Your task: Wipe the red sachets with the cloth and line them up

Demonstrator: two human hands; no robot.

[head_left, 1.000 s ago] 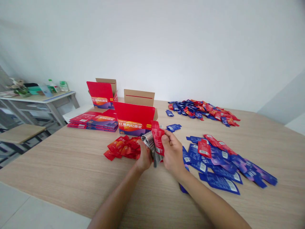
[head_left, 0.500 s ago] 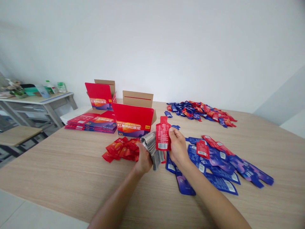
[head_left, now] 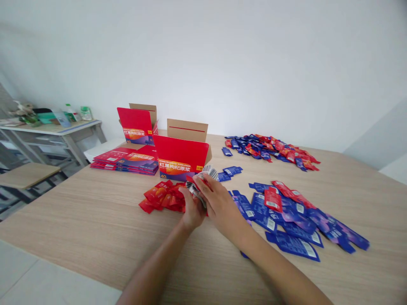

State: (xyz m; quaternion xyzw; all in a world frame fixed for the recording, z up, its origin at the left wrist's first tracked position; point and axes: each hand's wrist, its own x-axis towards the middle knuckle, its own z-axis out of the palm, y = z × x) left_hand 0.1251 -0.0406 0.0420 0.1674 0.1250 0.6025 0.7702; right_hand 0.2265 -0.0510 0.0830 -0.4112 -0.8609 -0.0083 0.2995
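My left hand point(head_left: 192, 209) is wrapped round a bundle of stacked pouches point(head_left: 208, 173) whose striped edges face up. Over the same bundle, from the right, my right hand point(head_left: 218, 203) is closed, its fingers hiding part of it. Just left of my hands lies a pile of red pouches point(head_left: 162, 195). Blue pouches point(head_left: 294, 244) are spread to the right, with a red pouch point(head_left: 272, 199) on top of them. Behind my hands stands an open red box point(head_left: 179, 156); its inside is hidden.
A second open box point(head_left: 136, 125) stands at the back left, behind flattened boxes point(head_left: 127, 160). A mixed heap of small pouches point(head_left: 270, 148) lies near the wall. Further left are a side desk point(head_left: 60, 128) with bottles and a stool point(head_left: 28, 173).
The single red pouch that my right hand held up has been brought to the bundle, and my right hand has moved left onto it. The view has shifted slightly.
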